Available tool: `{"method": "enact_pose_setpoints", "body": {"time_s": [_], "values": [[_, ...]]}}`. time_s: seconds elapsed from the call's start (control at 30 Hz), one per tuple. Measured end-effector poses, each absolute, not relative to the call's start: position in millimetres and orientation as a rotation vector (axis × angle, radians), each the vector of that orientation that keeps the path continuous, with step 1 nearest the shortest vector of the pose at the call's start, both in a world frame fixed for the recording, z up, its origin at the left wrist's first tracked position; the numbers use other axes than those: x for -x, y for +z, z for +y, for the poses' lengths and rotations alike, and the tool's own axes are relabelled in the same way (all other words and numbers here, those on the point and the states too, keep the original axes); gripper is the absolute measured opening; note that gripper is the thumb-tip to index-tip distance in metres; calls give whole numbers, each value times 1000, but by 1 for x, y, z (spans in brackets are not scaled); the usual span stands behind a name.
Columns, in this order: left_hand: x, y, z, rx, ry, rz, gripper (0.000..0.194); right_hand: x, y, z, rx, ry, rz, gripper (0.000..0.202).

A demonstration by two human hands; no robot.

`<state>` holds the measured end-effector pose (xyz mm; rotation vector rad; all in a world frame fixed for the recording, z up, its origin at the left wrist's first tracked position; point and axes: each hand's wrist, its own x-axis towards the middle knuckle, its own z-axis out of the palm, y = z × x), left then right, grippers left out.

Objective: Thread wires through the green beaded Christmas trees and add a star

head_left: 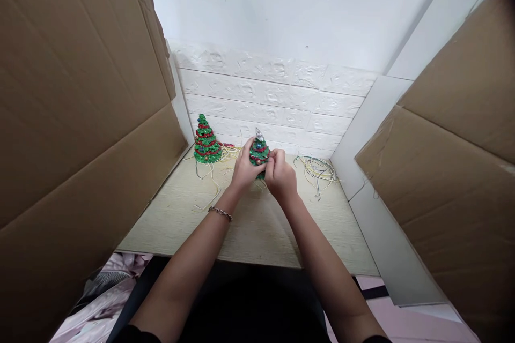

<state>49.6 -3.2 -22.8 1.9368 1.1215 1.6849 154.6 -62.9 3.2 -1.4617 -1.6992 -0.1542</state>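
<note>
A small green Christmas tree [258,151] with red garland, little baubles and a silvery top stands in the middle of the table, between my hands. My left hand [245,168] is wrapped round its left side, the thumb across the front. At the tree's right side, my right hand [280,172] is closed in a pinch against the garland. What lies between those fingertips is too small to make out. A second green Christmas tree [207,142], also with red garland and baubles, stands farther left, apart from my hands.
Loose yellow and dark wires [319,170] lie coiled at the right back, and more wires [230,155] lie beside the left tree. Cardboard panels [156,134] rise on both sides of the table [257,236]. A white brick-patterned wall [273,94] closes the back.
</note>
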Motion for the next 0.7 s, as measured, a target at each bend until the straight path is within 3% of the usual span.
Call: {"method": "enact_pose_setpoints", "body": {"time_s": [0.13,0.4,0.7], "values": [[-52,-26,-3,-1947,1645,1049,72,-155,-5,-56,1395,-260,-1781,27],[-49,-19,1,-1605,1812,1145,88,-167,-13,-53,1166,-456,-1744,38],[-44,-18,5,-1460,1912,1169,89,-171,-21,-46,995,-615,-1819,27]]}}
